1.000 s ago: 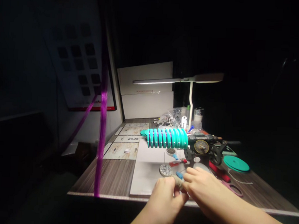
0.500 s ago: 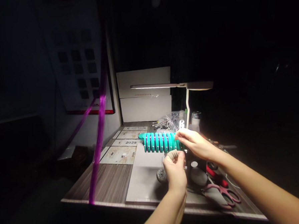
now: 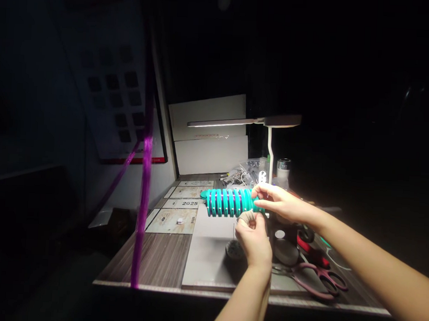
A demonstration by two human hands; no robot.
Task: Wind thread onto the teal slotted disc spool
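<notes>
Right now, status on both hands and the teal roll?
Left hand just below teal roll. Right hand at its right end. Scissors nearby, beside forearms.

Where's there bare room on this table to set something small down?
Bare wood-grain tabletop lies between the hanging purple strands and flat white board, in front of the printed 2025 sheets; the board's front left corner is bare too. It's crowded around the ribbed teal cylinder and pink-handled metal scissors.

In my head view, the right hand (image 3: 270,199) covers the near end of the turquoise ringed roll (image 3: 226,203), the left hand (image 3: 252,232) partly hides a round container (image 3: 233,249), and both forearms are cut off by the frame's edge.
</notes>
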